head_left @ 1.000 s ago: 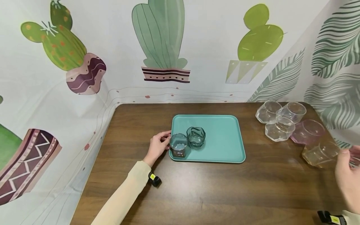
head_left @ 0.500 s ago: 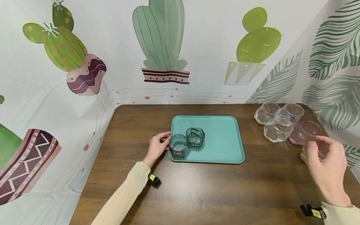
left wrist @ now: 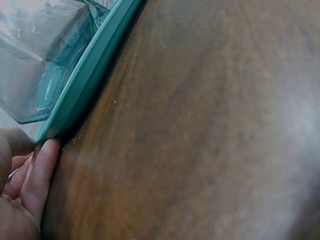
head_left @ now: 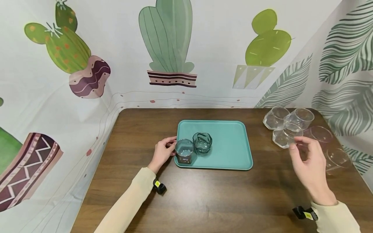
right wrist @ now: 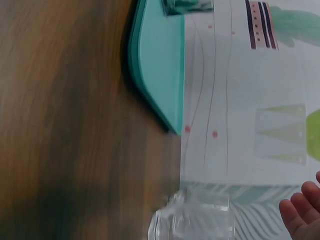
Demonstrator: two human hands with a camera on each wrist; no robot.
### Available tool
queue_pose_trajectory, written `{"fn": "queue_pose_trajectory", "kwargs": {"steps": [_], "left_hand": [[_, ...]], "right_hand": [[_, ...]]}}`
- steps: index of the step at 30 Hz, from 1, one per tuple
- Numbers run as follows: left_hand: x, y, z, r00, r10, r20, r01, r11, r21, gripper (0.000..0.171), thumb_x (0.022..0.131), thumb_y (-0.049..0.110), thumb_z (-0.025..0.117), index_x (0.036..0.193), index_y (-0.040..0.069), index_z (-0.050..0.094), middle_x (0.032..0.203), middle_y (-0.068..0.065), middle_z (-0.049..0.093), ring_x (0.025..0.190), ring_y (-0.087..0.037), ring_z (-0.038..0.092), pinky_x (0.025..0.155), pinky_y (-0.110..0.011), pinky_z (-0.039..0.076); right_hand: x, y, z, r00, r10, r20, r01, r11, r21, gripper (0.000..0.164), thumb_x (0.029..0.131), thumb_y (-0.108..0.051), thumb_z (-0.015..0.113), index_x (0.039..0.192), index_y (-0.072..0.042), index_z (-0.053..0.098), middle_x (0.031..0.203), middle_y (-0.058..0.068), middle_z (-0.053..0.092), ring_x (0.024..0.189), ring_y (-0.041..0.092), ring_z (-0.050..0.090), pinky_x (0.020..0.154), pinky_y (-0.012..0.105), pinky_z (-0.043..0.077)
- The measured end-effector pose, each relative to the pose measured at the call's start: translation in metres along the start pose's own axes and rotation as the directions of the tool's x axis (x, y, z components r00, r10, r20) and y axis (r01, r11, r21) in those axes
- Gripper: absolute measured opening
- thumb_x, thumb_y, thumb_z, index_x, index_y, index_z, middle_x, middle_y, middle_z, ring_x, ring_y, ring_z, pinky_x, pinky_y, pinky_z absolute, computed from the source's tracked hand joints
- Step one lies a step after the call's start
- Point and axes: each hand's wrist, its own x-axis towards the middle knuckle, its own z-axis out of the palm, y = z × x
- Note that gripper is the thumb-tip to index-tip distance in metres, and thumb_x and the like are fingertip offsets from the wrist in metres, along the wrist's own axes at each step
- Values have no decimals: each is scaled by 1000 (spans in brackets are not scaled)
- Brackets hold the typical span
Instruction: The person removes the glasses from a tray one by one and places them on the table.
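My left hand [head_left: 163, 152] holds the left edge of the teal tray [head_left: 230, 145]; in the left wrist view the thumb and fingers [left wrist: 45, 165] meet at the tray's corner. On the tray's left side stand a smoky blue-grey drinking glass [head_left: 184, 152] and, beside it, a wavy dark green glass [head_left: 203, 143]. My right hand [head_left: 313, 166] is over the table to the right of the tray, thumb and forefinger apart with nothing between them. It partly covers a pink-tinted glass [head_left: 322, 133] and an amber-tinted glass [head_left: 338, 158] in the head view.
Three clear faceted glasses [head_left: 275, 118] cluster at the table's far right corner. A white cloth [head_left: 215, 48] printed with cacti and leaves hangs behind and around the brown wooden table [head_left: 233, 197]. Bare wood lies between the tray and the glasses.
My right hand has come in from the right edge, passing in front of the amber-tinted glass and moving left toward the tray. The left hand, tray and glasses have stayed put.
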Motion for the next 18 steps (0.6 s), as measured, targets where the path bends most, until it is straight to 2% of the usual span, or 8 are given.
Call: {"fn": "queue_pose_trajectory", "kwargs": {"steps": [3,8,15,18], "left_hand": [[0,0,-1,1000,-1,-1,1,1000,0,29,99,5,70,128,5,74,102,-15,72,81,-15,67,61,-27,65],[0,1,0,1000,5,-6,-5,1000,-1,28,99,4,70,127,5,74,101,-15,72,80,-15,67,60,-27,65],[0,0,1,999,31,-16,-31,1000,3,27,97,2,70,124,3,75,100,-15,73,76,-10,66,57,-26,64],[0,1,1,999,29,-18,-29,1000,3,27,97,2,71,124,2,75,100,-15,73,76,-9,66,57,-26,64]], "right_hand": [[0,-3,10,999,-39,26,38,998,46,33,91,2,68,123,7,67,115,-17,58,101,-12,56,88,3,40],[-2,-12,25,994,-69,82,61,993,101,36,91,6,70,127,5,66,121,5,64,105,-12,58,90,3,43],[-1,-21,47,980,-116,160,97,988,124,41,91,7,70,131,4,64,123,-3,62,107,-13,54,97,6,42],[0,-24,56,972,-131,193,107,986,130,43,91,5,71,133,2,63,123,8,65,107,-14,53,97,7,42]]}}
